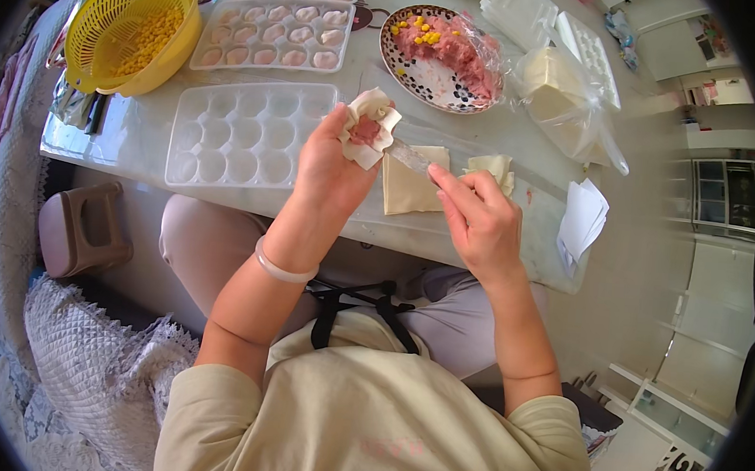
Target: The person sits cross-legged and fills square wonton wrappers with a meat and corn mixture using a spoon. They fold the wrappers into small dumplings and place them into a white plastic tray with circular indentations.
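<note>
At centre frame, the curled left hand [323,157] cups a pale, thin dough wrapper [368,155], apparently to cradle its pink minced-meat filling [365,131], while the right hand [486,221] pinches a flat greyish stick [411,157] angled toward it.

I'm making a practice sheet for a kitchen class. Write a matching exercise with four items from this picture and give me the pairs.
Column one
1. left hand
2. right hand
3. yellow colander
4. patterned plate

Column two
A. bears a mound of pink mince
B. grips a flat tool
C. contains loose yellow kernels
D. cups an unsealed wrapper

Pairs: 1-D, 2-B, 3-C, 4-A
</note>
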The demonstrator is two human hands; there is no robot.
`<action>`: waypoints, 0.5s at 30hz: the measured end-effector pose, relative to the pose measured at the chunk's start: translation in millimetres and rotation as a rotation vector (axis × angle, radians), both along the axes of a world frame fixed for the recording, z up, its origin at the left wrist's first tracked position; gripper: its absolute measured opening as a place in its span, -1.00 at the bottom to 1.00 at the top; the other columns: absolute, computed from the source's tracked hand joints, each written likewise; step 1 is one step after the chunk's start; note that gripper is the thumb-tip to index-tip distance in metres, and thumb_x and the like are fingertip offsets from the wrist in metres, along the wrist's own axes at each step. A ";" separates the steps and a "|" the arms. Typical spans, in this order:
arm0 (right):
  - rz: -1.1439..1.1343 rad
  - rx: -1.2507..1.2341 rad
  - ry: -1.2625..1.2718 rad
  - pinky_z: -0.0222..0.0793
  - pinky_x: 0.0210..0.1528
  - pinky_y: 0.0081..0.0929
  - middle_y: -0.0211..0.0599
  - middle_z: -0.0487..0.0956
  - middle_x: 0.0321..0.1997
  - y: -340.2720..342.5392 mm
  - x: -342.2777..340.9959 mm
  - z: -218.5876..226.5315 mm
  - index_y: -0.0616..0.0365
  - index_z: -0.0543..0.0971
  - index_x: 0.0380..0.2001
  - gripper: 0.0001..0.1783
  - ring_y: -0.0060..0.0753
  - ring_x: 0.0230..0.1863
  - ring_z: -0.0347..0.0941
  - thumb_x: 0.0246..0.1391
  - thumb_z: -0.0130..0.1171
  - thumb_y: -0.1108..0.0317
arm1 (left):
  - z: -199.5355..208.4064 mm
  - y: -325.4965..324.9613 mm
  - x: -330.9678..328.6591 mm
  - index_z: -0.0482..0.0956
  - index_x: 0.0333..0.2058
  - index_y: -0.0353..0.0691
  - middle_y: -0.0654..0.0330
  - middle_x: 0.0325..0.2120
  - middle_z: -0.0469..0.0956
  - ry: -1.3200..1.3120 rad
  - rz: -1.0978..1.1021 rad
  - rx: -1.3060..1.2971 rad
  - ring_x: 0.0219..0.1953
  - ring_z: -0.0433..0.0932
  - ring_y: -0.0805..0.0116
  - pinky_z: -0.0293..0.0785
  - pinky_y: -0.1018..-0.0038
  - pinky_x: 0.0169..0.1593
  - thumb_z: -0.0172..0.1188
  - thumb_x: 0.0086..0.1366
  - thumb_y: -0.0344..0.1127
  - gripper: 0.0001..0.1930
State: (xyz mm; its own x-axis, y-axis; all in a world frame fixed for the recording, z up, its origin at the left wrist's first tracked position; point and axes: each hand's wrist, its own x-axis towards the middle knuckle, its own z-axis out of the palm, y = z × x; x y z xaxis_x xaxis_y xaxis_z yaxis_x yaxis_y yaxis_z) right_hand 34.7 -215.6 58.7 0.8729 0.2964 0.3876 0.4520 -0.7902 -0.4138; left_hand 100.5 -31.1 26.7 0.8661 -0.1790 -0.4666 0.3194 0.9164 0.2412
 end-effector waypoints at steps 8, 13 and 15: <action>0.027 -0.070 -0.011 0.29 -0.58 -0.45 -0.38 0.44 -0.47 2.8 4.7 4.2 0.01 0.65 -0.11 -0.63 -0.44 -0.62 0.37 -0.05 0.25 0.57 | -2.2 -9.9 -6.7 0.37 0.05 -0.39 0.02 -0.02 0.46 -0.013 -0.079 0.066 0.02 0.42 0.23 0.29 0.27 0.16 -0.30 0.49 -0.22 -0.60; 0.032 -0.024 0.051 0.31 -0.59 -0.41 -0.40 0.42 -0.49 -5.0 -0.2 5.2 -0.01 0.63 -0.09 -0.64 -0.39 -0.59 0.41 -0.02 0.25 0.49 | -5.3 -8.2 -3.5 0.36 0.06 -0.40 -0.01 -0.01 0.46 -0.043 -0.071 0.070 0.01 0.43 0.21 0.28 0.27 0.18 -0.31 0.49 -0.22 -0.59; 0.059 0.007 0.098 0.31 -0.59 -0.42 -0.40 0.42 -0.49 -5.8 -5.0 6.5 -0.01 0.63 -0.09 -0.65 -0.40 -0.60 0.40 -0.01 0.24 0.49 | -6.9 -7.3 -2.4 0.35 0.06 -0.42 -0.03 -0.02 0.47 -0.075 -0.066 0.049 0.00 0.43 0.20 0.28 0.27 0.17 -0.32 0.50 -0.21 -0.58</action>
State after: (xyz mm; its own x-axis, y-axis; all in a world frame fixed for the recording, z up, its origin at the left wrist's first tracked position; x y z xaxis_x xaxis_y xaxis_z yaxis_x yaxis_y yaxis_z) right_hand 29.7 -221.4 65.1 0.8877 0.3460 0.3038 0.4550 -0.7605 -0.4633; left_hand 98.1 -38.3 19.8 0.8859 -0.2154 -0.4109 0.3583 0.8803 0.3110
